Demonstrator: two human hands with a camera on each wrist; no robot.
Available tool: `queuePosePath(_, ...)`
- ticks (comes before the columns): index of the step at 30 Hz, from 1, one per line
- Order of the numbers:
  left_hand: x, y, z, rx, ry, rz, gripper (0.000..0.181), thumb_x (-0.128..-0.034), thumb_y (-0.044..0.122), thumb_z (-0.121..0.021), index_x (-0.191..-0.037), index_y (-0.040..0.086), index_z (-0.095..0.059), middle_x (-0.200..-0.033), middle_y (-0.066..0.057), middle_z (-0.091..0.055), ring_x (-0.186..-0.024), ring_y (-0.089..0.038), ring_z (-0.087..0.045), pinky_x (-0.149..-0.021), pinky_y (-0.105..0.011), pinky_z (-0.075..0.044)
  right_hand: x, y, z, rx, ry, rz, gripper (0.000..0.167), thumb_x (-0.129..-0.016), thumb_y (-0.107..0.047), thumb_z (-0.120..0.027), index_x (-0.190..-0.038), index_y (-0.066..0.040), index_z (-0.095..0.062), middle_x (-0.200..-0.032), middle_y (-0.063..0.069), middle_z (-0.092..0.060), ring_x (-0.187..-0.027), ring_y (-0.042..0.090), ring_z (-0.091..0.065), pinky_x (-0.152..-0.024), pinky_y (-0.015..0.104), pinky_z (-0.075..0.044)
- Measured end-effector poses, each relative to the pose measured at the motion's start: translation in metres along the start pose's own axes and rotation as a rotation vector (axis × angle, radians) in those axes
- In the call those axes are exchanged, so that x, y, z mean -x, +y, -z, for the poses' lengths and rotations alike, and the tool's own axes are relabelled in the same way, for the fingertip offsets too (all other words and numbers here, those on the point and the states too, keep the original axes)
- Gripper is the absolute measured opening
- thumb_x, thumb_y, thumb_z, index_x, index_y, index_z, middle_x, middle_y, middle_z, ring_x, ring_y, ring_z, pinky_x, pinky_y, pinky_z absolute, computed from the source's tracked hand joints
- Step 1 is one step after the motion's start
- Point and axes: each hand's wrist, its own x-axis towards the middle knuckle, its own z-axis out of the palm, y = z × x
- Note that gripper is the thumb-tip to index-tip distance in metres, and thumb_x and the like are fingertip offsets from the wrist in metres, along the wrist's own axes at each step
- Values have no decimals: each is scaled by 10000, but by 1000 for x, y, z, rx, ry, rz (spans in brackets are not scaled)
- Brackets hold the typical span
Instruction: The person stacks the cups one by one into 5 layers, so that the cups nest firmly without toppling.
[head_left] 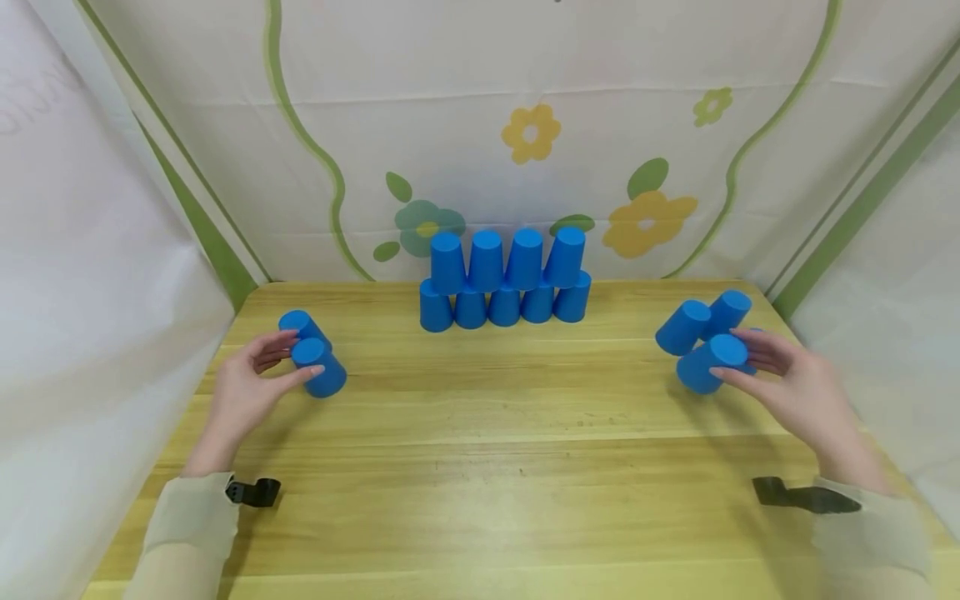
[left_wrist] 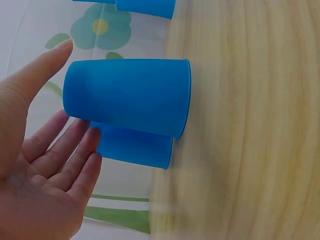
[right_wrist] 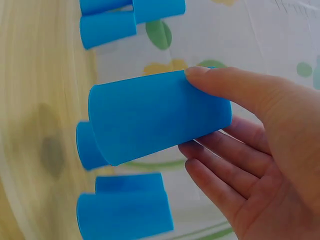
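Note:
At the table's left, my left hand (head_left: pixel 251 379) is around a near blue cup (head_left: pixel 322 371) that stands upside down. In the left wrist view, the thumb (left_wrist: pixel 47 65) is apart from that cup and the fingers are straight beside it. Another blue cup (head_left: pixel 300 323) stands just behind. On the right side, my right hand (head_left: pixel 798 383) pinches a blue cup (right_wrist: pixel 155 115) between thumb and fingers. It is tilted, with its rim off the table. Around it are more blue cups (head_left: pixel 682 327), one (head_left: pixel 729 312) farther back and another partly hidden behind the hand.
At the back middle, several upside-down blue cups form two stacked rows: a lower row (head_left: pixel 504 308) and an upper row (head_left: pixel 486 260). The wooden table (head_left: pixel 480 467) reaches back to a white curtain (head_left: pixel 450 125) with printed flowers. Curtain walls flank both sides.

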Motion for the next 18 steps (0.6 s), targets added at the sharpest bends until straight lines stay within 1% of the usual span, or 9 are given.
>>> queuePosePath(2, -1, -2, 0, 3, -11, 3, 685, -867, 354, -839, -1402, 21, -571, -1313, -151, -618, -1200, -337, -586, -1012, -425, -504, -3, -6, -4, -10, -5, 11, 632, -892, -312, -822, -1418, -62, -576, -1310, 206, -629, -973, -181, -501, -747, 20, -426)
queuePosePath(4, -2, -3, 0, 8, -26, 12, 685, -865, 363, -840, -1391, 14, -572, -1318, -158, -613, -1209, -344, -587, -1014, -459, -497, -7, -12, -8, -25, -13, 23, 631, -893, -308, -821, -1415, -55, -571, -1323, 211, -620, -987, -154, -509, -757, 29, -438)
queuePosePath(5, -3, -4, 0, 9, -34, 18, 688, -865, 371, -839, -1388, 13, -572, -1321, -159, -611, -1211, -347, -589, -1011, -436, -501, -9, -15, -11, -36, -16, 29, 630, -891, -303, -824, -1411, -53, -572, -1329, 207, -617, -999, -131, -519, -765, 31, -440)
queuePosePath(7, -4, -4, -1, 17, -47, 29, 692, -862, 375, -840, -1386, 13, -571, -1324, -166, -610, -1200, -352, -599, -987, -354, -523, -13, -20, -15, -50, -20, 37, 631, -884, -303, -831, -1402, -50, -574, -1337, 205, -614, -1016, -91, -536, -779, 38, -447)
queuePosePath(10, -5, -5, -1, 44, -60, 44, 692, -860, 359, -846, -1389, 11, -565, -1317, -180, -612, -1158, -346, -617, -891, -181, -528, -19, -26, -23, -75, -37, 50, 629, -876, -296, -839, -1391, -51, -573, -1333, 182, -617, -1044, -56, -547, -805, 50, -452)
queuePosePath(12, -5, -6, -1, 60, -63, 51, 690, -859, 343, -849, -1393, 14, -562, -1310, -187, -615, -1128, -310, -629, -837, -113, -506, -23, -29, -29, -91, -49, 54, 617, -873, -295, -842, -1381, -67, -576, -1322, 147, -627, -1051, -62, -549, -820, 57, -454)
queuePosePath(14, -5, -7, -1, 65, -65, 59, 682, -864, 330, -847, -1393, 9, -559, -1303, -193, -615, -1106, -270, -630, -815, -90, -495, -26, -32, -35, -103, -66, 64, 594, -874, -289, -841, -1367, -80, -586, -1297, 114, -640, -1054, -60, -555, -832, 67, -460)
queuePosePath(15, -5, -7, -1, 71, -65, 62, 676, -867, 324, -845, -1389, 3, -559, -1298, -199, -615, -1091, -231, -631, -815, -89, -496, -28, -34, -38, -104, -74, 63, 585, -873, -293, -841, -1364, -93, -591, -1287, 96, -646, -1059, -42, -565, -834, 67, -460)
queuePosePath(18, -5, -9, -1, 79, -63, 70, 660, -877, 315, -837, -1377, -16, -562, -1285, -208, -616, -1051, -133, -623, -814, -90, -499, -32, -38, -46, -119, -105, 66, 579, -873, -319, -837, -1365, -122, -605, -1272, 68, -651, -1095, 83, -608, -837, 70, -461)
